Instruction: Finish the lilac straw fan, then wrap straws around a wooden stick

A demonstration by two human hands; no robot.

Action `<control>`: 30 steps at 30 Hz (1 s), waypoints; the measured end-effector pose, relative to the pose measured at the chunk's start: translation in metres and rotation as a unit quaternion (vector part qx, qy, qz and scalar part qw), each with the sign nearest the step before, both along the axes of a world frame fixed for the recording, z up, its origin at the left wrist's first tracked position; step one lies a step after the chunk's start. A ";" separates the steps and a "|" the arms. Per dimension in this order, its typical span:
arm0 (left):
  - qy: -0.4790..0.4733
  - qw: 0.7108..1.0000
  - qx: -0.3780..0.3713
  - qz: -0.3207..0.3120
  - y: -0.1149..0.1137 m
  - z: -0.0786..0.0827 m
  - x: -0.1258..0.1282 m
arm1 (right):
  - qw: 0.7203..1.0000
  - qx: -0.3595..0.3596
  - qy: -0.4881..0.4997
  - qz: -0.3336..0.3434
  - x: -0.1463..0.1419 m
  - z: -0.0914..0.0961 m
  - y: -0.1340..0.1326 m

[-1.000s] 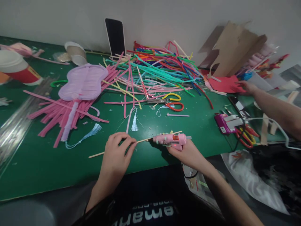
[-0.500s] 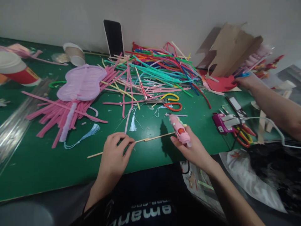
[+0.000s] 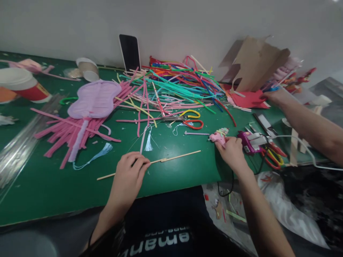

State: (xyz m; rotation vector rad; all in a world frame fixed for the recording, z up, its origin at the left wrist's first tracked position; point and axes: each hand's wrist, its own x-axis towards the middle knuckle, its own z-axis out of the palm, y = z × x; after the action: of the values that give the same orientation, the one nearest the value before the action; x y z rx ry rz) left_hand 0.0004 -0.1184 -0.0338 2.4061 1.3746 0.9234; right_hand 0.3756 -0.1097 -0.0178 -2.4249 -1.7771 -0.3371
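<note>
My left hand (image 3: 128, 175) rests on the green table (image 3: 48, 189) with its fingers pinched on a thin wooden stick (image 3: 177, 156) that lies flat, running left to right. My right hand (image 3: 232, 151) is closed around a pink glue gun (image 3: 218, 136) and holds it low over the table at the right, beside a purple glue gun (image 3: 248, 141). A black cable hangs from my right hand over the table's front edge.
A heap of coloured pipe cleaners (image 3: 177, 84), pink strips and a lilac padded shape (image 3: 95, 98) fill the middle. Scissors (image 3: 191, 119), a phone (image 3: 130, 50) against the wall, paper cups (image 3: 23, 85) and cardboard (image 3: 254, 62) are around. Another person's arm (image 3: 305, 119) reaches in at the right.
My right hand has lifted the pink glue gun off the stick and carried it right, down beside the purple glue gun. My left hand has stayed on the stick.
</note>
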 end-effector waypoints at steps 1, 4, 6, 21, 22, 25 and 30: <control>0.001 1.000 -0.001 0.001 0.000 0.000 0.000 | 1.000 0.003 -0.002 -0.017 -0.005 0.003 -0.001; 0.003 1.000 -0.008 0.006 0.000 0.001 0.001 | 0.997 0.073 0.029 0.003 -0.028 0.014 -0.008; 0.001 1.000 -0.013 0.010 0.000 0.001 0.002 | 0.980 0.102 0.115 0.123 -0.050 0.019 -0.014; 0.022 1.000 0.002 0.011 0.003 0.002 0.002 | 0.904 -0.004 0.236 0.358 -0.112 0.004 -0.008; 0.024 1.000 0.004 0.014 0.003 0.002 0.002 | 0.904 -0.004 0.231 0.360 -0.112 0.004 -0.008; 0.027 1.000 0.005 0.014 0.002 0.003 0.002 | 0.905 -0.004 0.219 0.366 -0.111 0.005 -0.006; 0.029 0.999 0.012 0.009 0.003 0.003 0.003 | 0.901 0.005 0.210 0.379 -0.110 0.003 -0.004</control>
State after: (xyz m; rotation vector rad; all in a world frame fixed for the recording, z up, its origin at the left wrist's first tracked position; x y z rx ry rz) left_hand 0.0037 -0.1159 -0.0307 2.4604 1.4149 0.8861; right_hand 0.2657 -0.1133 -0.0143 -1.4429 -2.2635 0.2398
